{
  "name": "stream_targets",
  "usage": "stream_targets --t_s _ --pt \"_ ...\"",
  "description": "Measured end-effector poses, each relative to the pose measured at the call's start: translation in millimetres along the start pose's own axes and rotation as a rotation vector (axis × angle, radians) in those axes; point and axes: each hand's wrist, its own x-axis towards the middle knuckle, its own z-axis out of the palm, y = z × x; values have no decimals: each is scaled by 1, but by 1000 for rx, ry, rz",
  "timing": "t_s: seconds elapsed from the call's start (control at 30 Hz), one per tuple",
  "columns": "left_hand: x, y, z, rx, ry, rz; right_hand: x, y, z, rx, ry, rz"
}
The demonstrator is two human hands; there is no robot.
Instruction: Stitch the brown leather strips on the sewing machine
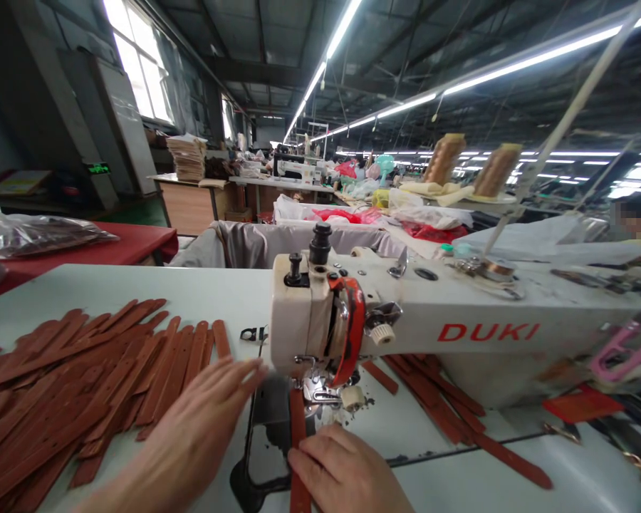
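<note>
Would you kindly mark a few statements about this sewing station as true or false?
1. The sewing machine reads DUKI in red. True.
2. The right hand rests on a blue strap. False: the strap under the presser foot is brown.
3. A pile of brown straps lies left of the machine. True.
4. The left hand grips scissors. False: it lies flat and open beside the pile.
</note>
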Motion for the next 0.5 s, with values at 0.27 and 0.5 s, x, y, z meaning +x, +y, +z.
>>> stream_targets --t_s 0.27,0.5 --pt "3 49 19 -119 -27 158 -10 3 11 52 -60 70" --pt "2 47 17 -165 -43 114 -20 9 -4 197 -237 189"
